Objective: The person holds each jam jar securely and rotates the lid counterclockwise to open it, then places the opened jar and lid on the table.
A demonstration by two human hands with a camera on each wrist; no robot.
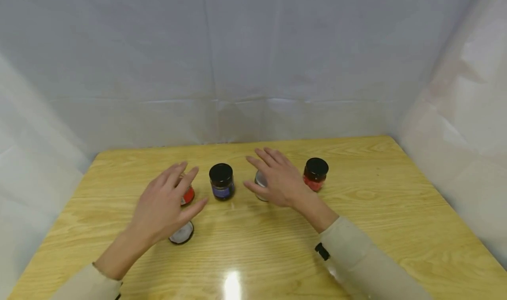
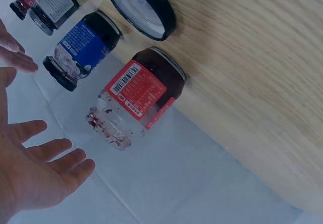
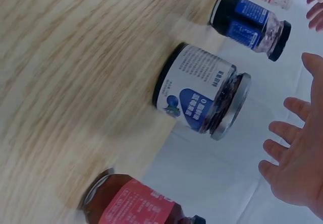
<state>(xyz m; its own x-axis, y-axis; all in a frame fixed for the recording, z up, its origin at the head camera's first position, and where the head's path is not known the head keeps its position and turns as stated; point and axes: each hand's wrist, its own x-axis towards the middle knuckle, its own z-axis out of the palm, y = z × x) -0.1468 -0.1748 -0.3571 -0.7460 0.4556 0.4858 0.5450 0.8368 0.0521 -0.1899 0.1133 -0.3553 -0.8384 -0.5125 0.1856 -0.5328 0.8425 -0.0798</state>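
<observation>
My left hand [image 1: 162, 207] hovers with spread fingers over an uncapped glass jar [image 2: 139, 90]. That jar has a red label, dark contents low down and smears near its mouth. Upturned on the table, a black-rimmed lid [image 1: 181, 233] lies in front of it, beneath the left thumb side. My right hand [image 1: 282, 182], fingers extended, is above a silver-lidded jam jar [image 3: 194, 88] with a white and blue label, partly hidden by the hand in the head view. Between the hands stands a blue-labelled jar [image 1: 222, 183] with a black lid. Neither hand holds anything.
Right of the right hand stands a red-labelled jar [image 1: 315, 175] with a black lid. All the jars stand in a rough row on the wood-grain table [image 1: 237, 247]. A pale sheet [image 1: 245, 62] hangs behind the table and along both sides.
</observation>
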